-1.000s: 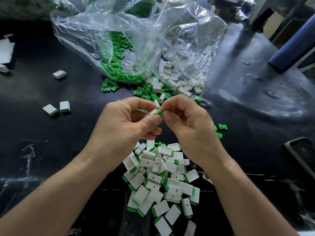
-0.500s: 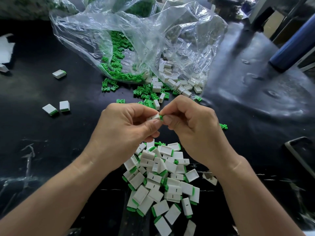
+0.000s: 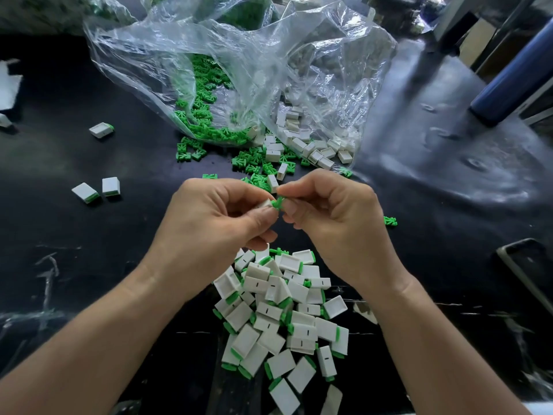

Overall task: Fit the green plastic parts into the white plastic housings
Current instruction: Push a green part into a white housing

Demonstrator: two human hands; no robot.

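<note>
**While the green part [image 3: 278, 202] meets the white housing [image 3: 264, 204]: grip and handling**

Where the two hands meet above the dark table [image 3: 59, 265], the left hand [image 3: 209, 223] pinches the white housing between thumb and forefinger, with its open end towards the right. The right hand [image 3: 332, 220] pinches the green part by its outer end and holds it at the housing's mouth. How far in it sits cannot be told.

Both pieces are small moulded plastic. They are judged light, stiff and smooth, so likely to slip or spring from the fingers if squeezed off-centre. The housing is best held by its broad flat faces, which leaves the mouth free. The green part is best held by its tail, so that the branched end leads. Its thin branches look the likeliest to bend if pushed in askew.

Below the hands lies a pile of finished pieces [image 3: 284, 310]. Beyond them, loose green parts [image 3: 257, 175] and spare housings [image 3: 311, 148] spill from a clear bag [image 3: 254, 70].
</note>
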